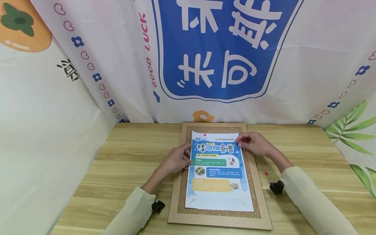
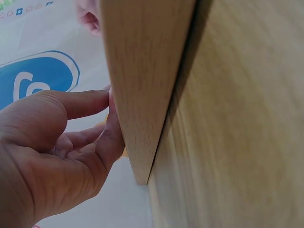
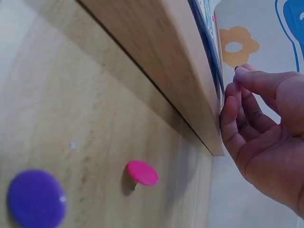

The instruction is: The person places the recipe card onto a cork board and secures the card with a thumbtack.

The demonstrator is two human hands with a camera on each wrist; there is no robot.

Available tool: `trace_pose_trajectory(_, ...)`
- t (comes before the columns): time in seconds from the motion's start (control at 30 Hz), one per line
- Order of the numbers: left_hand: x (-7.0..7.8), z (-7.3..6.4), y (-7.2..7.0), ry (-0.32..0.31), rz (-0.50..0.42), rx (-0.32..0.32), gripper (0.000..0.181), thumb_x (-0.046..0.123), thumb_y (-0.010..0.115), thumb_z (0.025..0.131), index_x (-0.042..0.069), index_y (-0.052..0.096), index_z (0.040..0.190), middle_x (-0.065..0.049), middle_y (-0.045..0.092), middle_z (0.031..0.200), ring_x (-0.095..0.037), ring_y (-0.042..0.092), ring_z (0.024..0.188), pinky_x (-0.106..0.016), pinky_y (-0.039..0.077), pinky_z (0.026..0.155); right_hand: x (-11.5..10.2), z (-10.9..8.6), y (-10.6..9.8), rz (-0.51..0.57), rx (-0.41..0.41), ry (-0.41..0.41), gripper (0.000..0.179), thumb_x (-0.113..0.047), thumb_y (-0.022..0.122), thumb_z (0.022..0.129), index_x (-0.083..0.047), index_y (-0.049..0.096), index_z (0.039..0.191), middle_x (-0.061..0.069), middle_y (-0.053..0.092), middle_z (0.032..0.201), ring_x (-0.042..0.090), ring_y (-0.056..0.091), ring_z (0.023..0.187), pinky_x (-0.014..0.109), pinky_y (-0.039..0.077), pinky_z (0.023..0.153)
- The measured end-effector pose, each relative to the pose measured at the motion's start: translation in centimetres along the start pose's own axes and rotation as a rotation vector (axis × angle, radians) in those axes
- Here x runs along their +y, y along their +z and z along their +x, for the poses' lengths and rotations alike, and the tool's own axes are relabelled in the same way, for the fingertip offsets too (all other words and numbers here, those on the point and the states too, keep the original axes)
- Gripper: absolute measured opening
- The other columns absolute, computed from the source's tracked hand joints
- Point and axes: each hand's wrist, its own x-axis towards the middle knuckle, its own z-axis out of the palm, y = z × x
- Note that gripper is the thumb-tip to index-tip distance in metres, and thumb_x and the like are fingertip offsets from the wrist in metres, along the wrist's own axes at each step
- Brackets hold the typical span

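A printed poster (image 1: 217,199) lies on a wood-framed cork board (image 1: 255,195). A pink thumbtack (image 1: 205,134) sits at its upper left. My left hand (image 1: 176,159) pinches the poster's left edge between thumb and fingers; in the left wrist view the frame hides the paper there. At the poster's upper right corner, my right hand (image 1: 255,143) holds a small black thumbtack (image 3: 236,68) between thumb and forefinger, with only a dark bit showing. The other fingers of that hand curl beside the board's edge.
Right of the board, a loose pink thumbtack (image 3: 142,173) and a purple thumbtack (image 3: 36,199) lie on the wooden table (image 1: 132,156). A printed cloth (image 1: 132,65) hangs behind the table. Black wrist devices (image 1: 276,187) sit by both sleeves.
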Motion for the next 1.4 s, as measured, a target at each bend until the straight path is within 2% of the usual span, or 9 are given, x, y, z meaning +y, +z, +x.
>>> trace_pose_trajectory(0.3,-0.1,0.1,0.0,0.001,-0.001,-0.001,0.073,-0.012,0.075,0.092,0.002,0.049,0.158,-0.013,0.062,0.109,-0.015,0.068,0.079,-0.028,0.065,0.063,0.3,0.9,0.0,-0.013,0.002,0.002,0.016,-0.011,0.070,0.104,-0.009,0.078,0.118,0.009,0.073,0.108,0.026,0.057,0.100,0.035,0.049,0.088)
trace_pose_trajectory(0.47,-0.1,0.0,-0.1,0.008,0.009,-0.006,0.073,-0.011,0.075,0.092,0.002,0.048,0.158,-0.012,0.062,0.108,-0.015,0.068,0.078,-0.026,0.064,0.061,0.4,1.4,0.0,-0.016,0.007,0.016,0.016,-0.012,0.068,0.105,-0.009,0.078,0.118,0.009,0.072,0.108,0.025,0.058,0.100,0.035,0.050,0.089)
trace_pose_trajectory(0.73,-0.1,0.0,-0.1,0.004,0.004,-0.003,0.073,-0.012,0.076,0.092,0.001,0.049,0.158,-0.012,0.063,0.108,-0.015,0.068,0.078,-0.027,0.064,0.062,0.4,2.2,0.0,0.004,-0.008,0.041,0.017,-0.010,0.068,0.105,-0.008,0.077,0.119,0.012,0.071,0.107,0.025,0.058,0.097,0.029,0.054,0.079)
trace_pose_trajectory(1.03,-0.2,0.1,0.0,0.003,-0.021,-0.004,0.074,-0.013,0.075,0.091,0.000,0.048,0.158,-0.014,0.063,0.108,-0.014,0.070,0.080,-0.030,0.066,0.063,0.3,2.9,0.0,-0.051,0.004,-0.036,0.015,-0.010,0.067,0.105,-0.007,0.079,0.115,0.010,0.073,0.103,0.025,0.057,0.092,0.032,0.049,0.082)
trace_pose_trajectory(1.4,-0.1,0.0,0.0,0.001,-0.013,-0.008,0.073,-0.012,0.075,0.092,0.001,0.048,0.158,-0.014,0.063,0.109,-0.014,0.070,0.080,-0.030,0.066,0.064,0.6,4.2,0.2,-0.060,-0.011,-0.042,0.015,-0.010,0.069,0.104,-0.009,0.079,0.115,0.009,0.075,0.105,0.023,0.059,0.093,0.031,0.049,0.082)
